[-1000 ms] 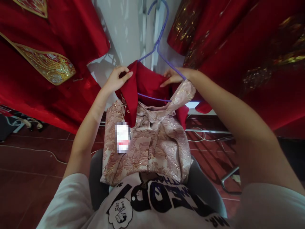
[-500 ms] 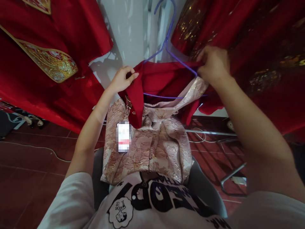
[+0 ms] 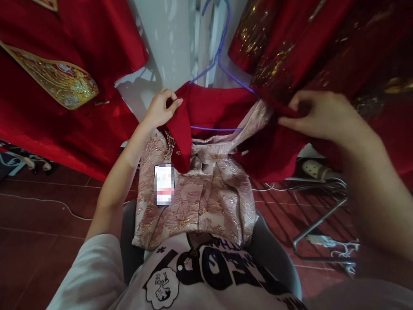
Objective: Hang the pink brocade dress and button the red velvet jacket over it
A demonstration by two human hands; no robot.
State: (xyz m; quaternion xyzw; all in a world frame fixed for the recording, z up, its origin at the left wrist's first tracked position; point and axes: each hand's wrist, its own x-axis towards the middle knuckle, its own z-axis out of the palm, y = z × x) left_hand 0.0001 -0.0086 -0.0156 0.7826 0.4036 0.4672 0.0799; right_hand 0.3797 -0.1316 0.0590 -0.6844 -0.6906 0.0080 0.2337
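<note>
Pinching the red lining at both shoulders is the grip at this moment; the left hand is closed on the left edge of the red cloth, thumb and fingers nipping a fold, and the right hand is closed on the red cloth at the right, beside where the hanger arm runs under it; the garment hangs from that hanger in front of the person's chest, its lower part draped over the seat back.

Doing this well, as I judge it, means holding both sides level so the cloth sits evenly on the wire, and pulling gently, since the thin hanger could tip or slip out of a shoulder; the brocade looks heavier than the lining, so its weight may drag one side down.

The hanger is thin purple wire, a triangle with a hook; the red lining is smooth, matte and soft-folding; the outer cloth is pale pink brocade with raised gold flower patterns, stiff enough to hold creases; a tag hangs at its left front; red embroidered robes hang to either side, glossy with gold trim.
</note>
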